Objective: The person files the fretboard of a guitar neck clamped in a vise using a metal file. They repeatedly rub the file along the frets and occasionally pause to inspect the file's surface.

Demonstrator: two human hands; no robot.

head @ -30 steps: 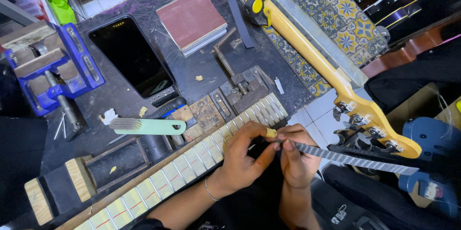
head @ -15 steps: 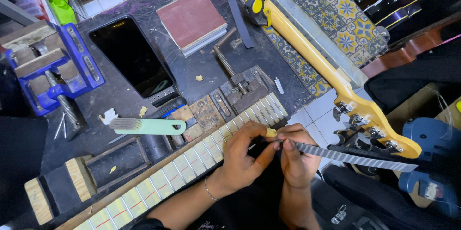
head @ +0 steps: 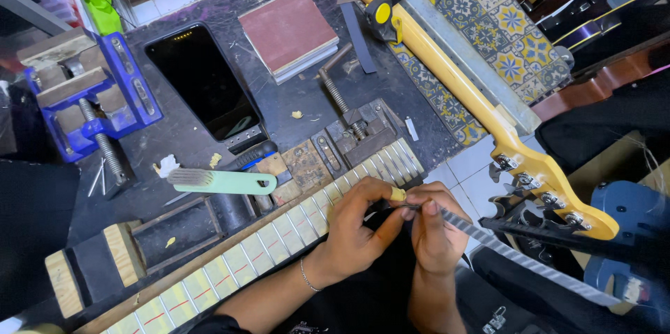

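Note:
A guitar neck (head: 279,240) lies slantwise on the dark workbench, with pale tape between its frets. Both my hands meet over its upper end. My left hand (head: 359,226), with a thin bracelet on the wrist, pinches the tip of a long grey file (head: 516,257); one fingertip wears a yellowish cover (head: 398,194). My right hand (head: 434,236) grips the same file just behind the tip. The file runs off toward the lower right, and its tip sits at the last frets (head: 394,163).
A blue vise (head: 87,100) stands at the left. A black phone (head: 202,83) and a red-brown block (head: 289,30) lie farther back, and a green-handled brush (head: 223,180) lies beside the neck. A yellow guitar neck with headstock (head: 530,166) crosses the right side, held by a black-and-yellow clamp (head: 384,9).

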